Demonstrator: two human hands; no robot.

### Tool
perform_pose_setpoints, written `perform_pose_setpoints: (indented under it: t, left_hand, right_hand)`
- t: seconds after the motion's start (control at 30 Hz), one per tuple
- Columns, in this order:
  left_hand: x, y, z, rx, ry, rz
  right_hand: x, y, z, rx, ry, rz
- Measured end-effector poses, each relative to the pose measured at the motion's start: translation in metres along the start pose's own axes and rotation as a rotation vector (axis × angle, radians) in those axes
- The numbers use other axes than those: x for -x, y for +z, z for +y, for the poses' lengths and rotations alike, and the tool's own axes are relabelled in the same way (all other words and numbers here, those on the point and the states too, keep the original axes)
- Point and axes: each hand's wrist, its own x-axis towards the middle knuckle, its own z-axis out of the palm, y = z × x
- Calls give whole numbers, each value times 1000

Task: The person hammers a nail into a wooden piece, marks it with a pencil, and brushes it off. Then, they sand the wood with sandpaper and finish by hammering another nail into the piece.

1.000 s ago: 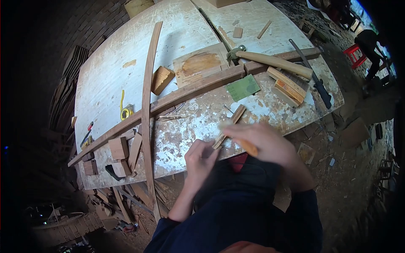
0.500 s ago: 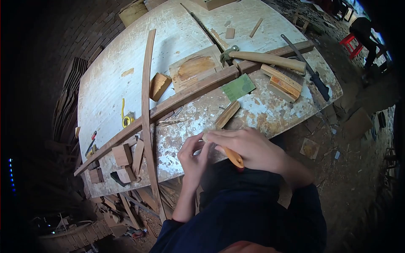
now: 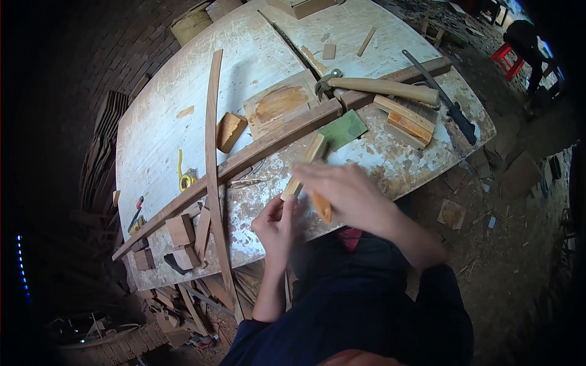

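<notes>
My left hand [image 3: 274, 229] is closed on the near end of a small wooden block [image 3: 316, 146], pinched between thumb and fingers. The block slants up and away over the worn tabletop. My right hand [image 3: 345, 192] lies across the block's middle, slightly blurred. Its fingers are wrapped round a paintbrush [image 3: 321, 208] with an orange wooden handle that points back toward me. The brush's head is hidden by the fingers. Just beyond the block lies a green sheet [image 3: 343, 130], which looks like sandpaper.
A long beam [image 3: 274, 139] crosses the table [image 3: 159, 116], with a thin strip [image 3: 212, 146] over it. A hammer [image 3: 378, 87], a saw [image 3: 439, 91], stacked blocks [image 3: 409, 125], a tape measure [image 3: 187, 180] and wood offcuts [image 3: 180, 230] lie around. Another person [image 3: 526, 46] is at far right.
The wooden block has swung up into a lengthwise slant, its far end now near the green sheet. My right hand has shifted slightly left and up, turning the brush handle more upright.
</notes>
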Motion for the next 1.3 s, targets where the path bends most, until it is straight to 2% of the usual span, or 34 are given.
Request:
perform_pose_setpoints:
  t: [0.03, 0.1, 0.2, 0.27, 0.3, 0.4, 0.43, 0.53, 0.57, 0.67, 0.7, 0.77, 0.83, 0.87, 0.9, 0.93, 1.0, 1.03, 1.07, 1.1, 1.13, 1.2, 1.3]
  left_hand:
    - [-1, -3, -3, 13, -36, -14]
    - [-6, -13, -10, 38, -101, -46]
    - [-5, -13, -15, 202, -200, -103]
    - [-3, -16, -4, 129, -207, -124]
    - [-5, -18, 0, 92, -206, -138]
    - [-6, -22, -11, 247, -335, -124]
    - [-3, -24, -15, 247, -342, -138]
    - [-5, -26, -24, 252, -336, -173]
    - [-1, -28, -26, 253, -340, -185]
    - [6, -24, -20, 168, -351, -205]
    - [6, -23, -18, 123, -350, -214]
    - [5, -23, -7, 77, -365, -220]
    - [4, -27, -12, -74, -310, -229]
    - [2, -27, -15, -143, -276, -233]
    - [3, -21, -17, -335, -66, -183]
    - [2, -21, -15, -367, -36, -215]
    - [-2, -21, -9, -435, 23, -272]
    - [0, -17, -15, -317, 133, -213]
    - [0, -17, -15, -222, 3, -251]
    - [0, -18, -7, -125, -130, -290]
    - [3, -20, -4, -28, -266, -327]
    - [5, -20, -7, 131, -373, -331]
    - [5, -25, -15, 235, -454, -331]
  right_hand:
    - [-1, 4, -14, -180, 14, -86]
    - [-6, -4, 2, -342, 193, -259]
    - [-28, -16, 6, -267, 306, -284]
    - [-13, 26, 4, -2, -8, 14]
    - [-12, 29, -3, -128, -44, -31]
    - [-29, 15, 20, -191, 275, -329]
    - [-31, 12, 27, -43, 256, -253]
    - [-28, 31, 5, -145, -98, -271]
    - [-20, 27, 3, -192, -88, -347]
    - [-35, 29, 34, -156, 144, -231]
    - [-34, 34, 37, -168, 127, -183]
    - [-34, 28, 5, -166, 28, -317]
    - [-32, 25, -8, -212, 7, -415]
    - [-35, 25, -3, -219, 40, -387]
    - [-37, 25, 4, -227, 74, -361]
    - [-40, 23, 8, -232, 106, -334]
    - [-38, 19, -1, -224, 17, -346]
    - [-37, 17, -6, -236, -9, -357]
    - [-36, 15, -8, -248, -33, -368]
    - [-44, 10, 0, -254, 55, -443]
    - [-40, 21, 13, -203, 81, -261]
    - [-34, 39, 16, -64, 34, -223]
    - [-37, 5, 0, -239, 11, -536]
